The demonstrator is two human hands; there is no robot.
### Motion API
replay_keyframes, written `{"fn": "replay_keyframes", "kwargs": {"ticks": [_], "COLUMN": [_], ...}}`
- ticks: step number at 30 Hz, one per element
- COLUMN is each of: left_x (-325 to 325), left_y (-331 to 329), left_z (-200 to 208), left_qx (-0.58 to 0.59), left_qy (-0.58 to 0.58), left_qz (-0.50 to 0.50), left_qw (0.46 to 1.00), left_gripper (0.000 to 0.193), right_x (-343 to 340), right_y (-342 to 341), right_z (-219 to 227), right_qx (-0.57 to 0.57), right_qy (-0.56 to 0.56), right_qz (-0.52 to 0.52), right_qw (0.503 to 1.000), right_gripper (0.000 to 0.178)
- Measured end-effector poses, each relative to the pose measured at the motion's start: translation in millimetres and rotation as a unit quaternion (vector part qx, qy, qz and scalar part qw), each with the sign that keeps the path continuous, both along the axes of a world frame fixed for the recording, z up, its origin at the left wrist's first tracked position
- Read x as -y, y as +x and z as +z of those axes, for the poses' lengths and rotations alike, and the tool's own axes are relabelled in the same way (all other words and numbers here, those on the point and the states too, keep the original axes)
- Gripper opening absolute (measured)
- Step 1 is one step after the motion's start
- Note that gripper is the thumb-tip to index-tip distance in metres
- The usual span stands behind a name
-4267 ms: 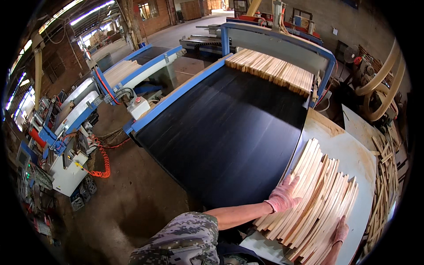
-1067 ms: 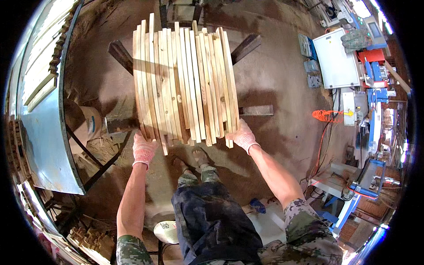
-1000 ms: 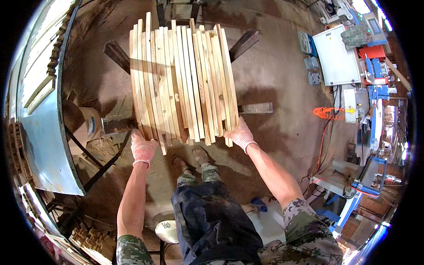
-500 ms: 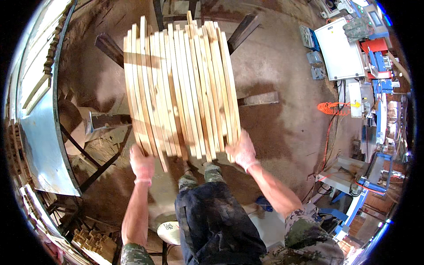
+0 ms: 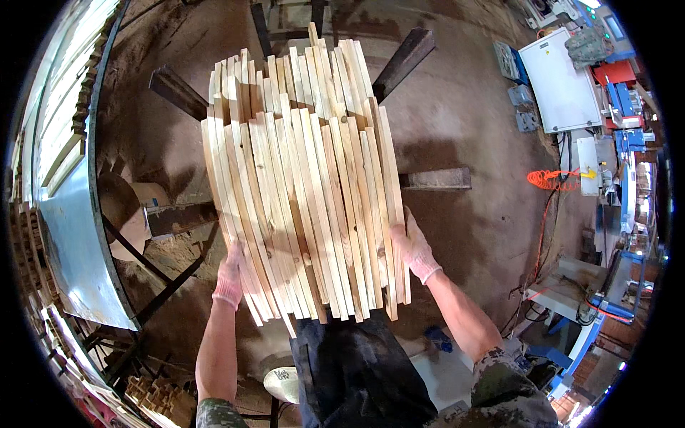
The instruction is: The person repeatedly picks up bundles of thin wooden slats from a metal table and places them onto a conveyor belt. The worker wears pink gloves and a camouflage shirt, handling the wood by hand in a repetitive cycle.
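Note:
A wide row of pale wooden strips (image 5: 312, 207) lies side by side before me, its near ends over my dark apron. My left hand (image 5: 230, 273) presses against the row's left side near the close end, fingers partly hidden by the wood. On the opposite edge my right hand (image 5: 414, 251) clasps the outermost strip, so the row is squeezed between both gloved palms. Beyond its far ends shows a second layer of wooden strips (image 5: 307, 75), farther from me and seemingly lower. The strip ends are uneven at both sides.
Dark metal beams (image 5: 404, 64) stick out around the stack. To the left stands a metal-topped table (image 5: 75, 235) bearing more wood. A white cabinet (image 5: 560, 82), an orange coiled hose (image 5: 549, 180) and blue-framed machinery (image 5: 619, 289) line the right. A round stool (image 5: 282, 385) is near my legs.
The upper row of strips has slid toward me with both hands along its sides, uncovering the layer beyond it. My hands moved from its near corners to farther along its edges.

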State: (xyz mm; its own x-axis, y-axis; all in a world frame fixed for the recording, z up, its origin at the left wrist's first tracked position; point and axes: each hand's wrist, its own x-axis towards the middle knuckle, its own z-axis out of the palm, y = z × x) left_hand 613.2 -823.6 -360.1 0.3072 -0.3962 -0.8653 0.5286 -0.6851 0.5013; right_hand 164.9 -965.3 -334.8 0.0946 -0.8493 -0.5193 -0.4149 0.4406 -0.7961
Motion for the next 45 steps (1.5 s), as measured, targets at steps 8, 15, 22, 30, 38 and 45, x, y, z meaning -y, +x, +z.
{"fn": "replay_keyframes", "kwargs": {"ticks": [8,15,22,30,38,45], "left_x": [-1.1,-45.1,-49.9,-35.1,-105.0,-210.2], "left_y": [-0.4,-18.7,-37.1,-29.9,-50.0,-98.5], "left_z": [-1.3,65.5,148.1,243.6,323.0,390.1], "left_qx": [-0.045,-0.062,-0.048,0.099,0.168,0.262], "left_qy": [-0.052,-0.033,-0.099,-0.134,-0.171,-0.216], "left_qz": [-0.016,-0.018,-0.029,-0.126,-0.035,0.141], "left_qw": [0.998,0.997,0.993,0.978,0.970,0.930], "left_gripper": [0.055,0.054,0.045,0.056,0.061,0.065], "right_x": [-8.3,-53.0,-83.5,-74.6,-56.1,8.4], "right_y": [23.5,3.6,-28.8,-22.3,9.1,55.8], "right_z": [30.7,83.7,98.2,109.6,161.9,167.9], "right_qx": [0.133,0.178,0.161,0.213,0.265,0.287], "right_qy": [0.188,0.204,0.138,0.057,0.016,0.016], "right_qz": [-0.116,-0.099,-0.099,-0.063,0.037,0.151], "right_qw": [0.966,0.958,0.972,0.973,0.963,0.946], "right_gripper": [0.084,0.074,0.072,0.059,0.060,0.061]}}
